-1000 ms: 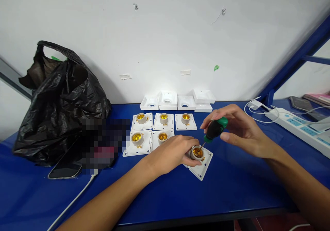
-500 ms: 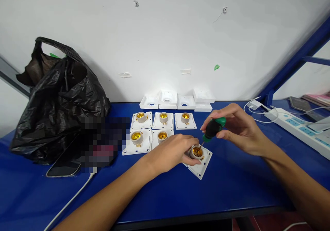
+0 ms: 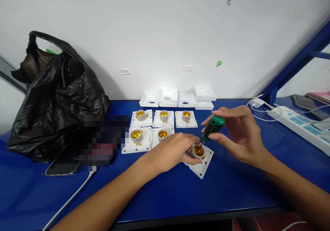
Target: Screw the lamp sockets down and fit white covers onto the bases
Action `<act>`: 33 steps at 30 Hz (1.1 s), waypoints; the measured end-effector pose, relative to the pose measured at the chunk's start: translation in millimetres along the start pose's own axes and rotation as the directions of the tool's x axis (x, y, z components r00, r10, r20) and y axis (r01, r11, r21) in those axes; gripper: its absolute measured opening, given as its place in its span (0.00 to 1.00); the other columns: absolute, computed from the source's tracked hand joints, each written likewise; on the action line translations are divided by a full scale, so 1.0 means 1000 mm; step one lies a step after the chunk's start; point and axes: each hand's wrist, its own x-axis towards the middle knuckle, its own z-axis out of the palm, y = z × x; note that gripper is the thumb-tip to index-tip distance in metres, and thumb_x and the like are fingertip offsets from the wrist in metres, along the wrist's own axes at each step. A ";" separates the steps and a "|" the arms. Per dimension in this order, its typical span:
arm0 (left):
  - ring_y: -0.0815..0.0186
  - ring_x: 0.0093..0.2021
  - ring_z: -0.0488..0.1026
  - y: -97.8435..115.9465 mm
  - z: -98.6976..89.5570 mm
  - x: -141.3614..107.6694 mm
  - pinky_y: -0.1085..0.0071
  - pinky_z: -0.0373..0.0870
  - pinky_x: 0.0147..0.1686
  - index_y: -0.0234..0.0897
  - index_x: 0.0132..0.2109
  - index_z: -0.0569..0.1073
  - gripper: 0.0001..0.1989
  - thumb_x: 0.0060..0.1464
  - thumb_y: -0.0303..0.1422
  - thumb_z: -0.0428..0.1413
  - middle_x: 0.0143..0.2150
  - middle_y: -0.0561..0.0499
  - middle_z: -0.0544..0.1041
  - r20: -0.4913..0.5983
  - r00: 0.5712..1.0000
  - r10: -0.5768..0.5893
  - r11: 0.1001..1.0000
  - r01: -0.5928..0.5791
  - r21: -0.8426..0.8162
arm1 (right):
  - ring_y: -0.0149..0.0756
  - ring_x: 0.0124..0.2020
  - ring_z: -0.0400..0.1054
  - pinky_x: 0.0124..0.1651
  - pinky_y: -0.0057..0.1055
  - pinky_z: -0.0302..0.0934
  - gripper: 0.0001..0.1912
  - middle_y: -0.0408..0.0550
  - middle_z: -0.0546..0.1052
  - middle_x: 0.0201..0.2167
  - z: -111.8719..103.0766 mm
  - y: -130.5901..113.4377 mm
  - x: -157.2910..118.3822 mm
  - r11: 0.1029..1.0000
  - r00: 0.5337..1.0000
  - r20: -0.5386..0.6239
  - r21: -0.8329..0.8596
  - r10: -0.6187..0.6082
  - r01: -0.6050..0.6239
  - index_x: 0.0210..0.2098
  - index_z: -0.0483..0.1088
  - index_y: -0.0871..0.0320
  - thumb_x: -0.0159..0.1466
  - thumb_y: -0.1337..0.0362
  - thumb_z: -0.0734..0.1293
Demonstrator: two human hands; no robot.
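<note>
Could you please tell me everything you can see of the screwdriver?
The screwdriver has a green and black handle, which looks like plastic or rubber, and a thin, metal-looking shaft. It is tilted, with the handle up and to the right in the picture, and the shaft slants down into the brass-coloured inside of the round socket on a white plate. The fingers and thumb of the right hand hold the handle. The tip cannot be made out.

The right hand [image 3: 247, 134] is shifting its grip, its thumb [image 3: 219, 138] sliding toward nine o'clock across the screwdriver [image 3: 213, 127], which is turning, showing more green, its butt swinging slightly toward nine o'clock.
</note>
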 end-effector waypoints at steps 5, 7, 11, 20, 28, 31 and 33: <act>0.62 0.38 0.78 0.001 -0.001 0.000 0.70 0.69 0.36 0.38 0.49 0.75 0.13 0.60 0.38 0.66 0.42 0.50 0.78 0.005 1.000 -0.013 1.000 0.013 0.009 | 0.42 0.41 0.74 0.44 0.47 0.75 0.31 0.44 0.79 0.43 0.000 -0.003 0.004 0.991 0.992 0.002 -0.049 -0.124 0.124 0.58 0.69 0.40 0.60 0.71 0.77; 0.62 0.38 0.78 0.000 -0.001 0.000 0.71 0.69 0.35 0.38 0.47 0.75 0.13 0.61 0.38 0.66 0.41 0.50 0.78 0.017 1.000 -0.011 1.000 0.011 0.013 | 0.46 0.49 0.75 0.50 0.51 0.75 0.25 0.48 0.78 0.51 -0.004 -0.008 0.007 0.999 0.994 0.100 0.017 -0.043 0.042 0.59 0.70 0.42 0.65 0.70 0.73; 0.63 0.37 0.77 -0.001 -0.001 0.001 0.72 0.67 0.34 0.37 0.45 0.74 0.13 0.60 0.39 0.67 0.40 0.51 0.77 0.014 1.000 -0.009 0.999 0.008 0.036 | 0.43 0.43 0.75 0.41 0.45 0.77 0.22 0.44 0.76 0.40 -0.007 -0.011 0.012 0.993 1.000 0.023 0.120 -0.015 0.012 0.52 0.72 0.43 0.63 0.71 0.75; 0.64 0.35 0.76 -0.001 -0.001 0.000 0.71 0.65 0.32 0.37 0.43 0.74 0.13 0.59 0.40 0.67 0.36 0.53 0.75 -0.010 1.000 -0.008 1.000 0.009 0.026 | 0.44 0.41 0.72 0.43 0.46 0.71 0.24 0.46 0.79 0.41 -0.013 -0.011 0.011 0.989 0.994 0.085 -0.124 -0.071 0.081 0.57 0.73 0.42 0.63 0.66 0.75; 0.65 0.35 0.75 -0.001 0.000 0.000 0.71 0.65 0.32 0.38 0.45 0.75 0.13 0.59 0.39 0.67 0.37 0.53 0.76 -0.010 1.000 -0.005 0.999 0.006 0.036 | 0.39 0.35 0.72 0.36 0.39 0.70 0.30 0.42 0.78 0.39 -0.004 -0.003 0.006 0.995 0.997 -0.022 -0.066 -0.077 0.075 0.56 0.72 0.41 0.58 0.69 0.79; 0.65 0.34 0.75 0.000 -0.001 0.001 0.71 0.64 0.31 0.38 0.44 0.75 0.14 0.59 0.40 0.67 0.36 0.54 0.75 -0.005 1.000 -0.009 0.999 0.009 0.042 | 0.40 0.35 0.71 0.38 0.41 0.70 0.35 0.44 0.79 0.42 -0.002 0.003 0.003 0.988 0.994 -0.041 -0.125 -0.100 0.095 0.59 0.70 0.40 0.57 0.70 0.80; 0.64 0.34 0.75 0.000 -0.002 0.001 0.71 0.63 0.31 0.38 0.44 0.75 0.14 0.59 0.40 0.67 0.36 0.53 0.75 -0.001 1.000 -0.011 0.999 0.011 0.040 | 0.43 0.40 0.74 0.43 0.45 0.71 0.34 0.46 0.80 0.47 -0.005 0.000 0.004 0.984 0.994 0.016 -0.141 -0.109 0.110 0.61 0.69 0.40 0.60 0.69 0.78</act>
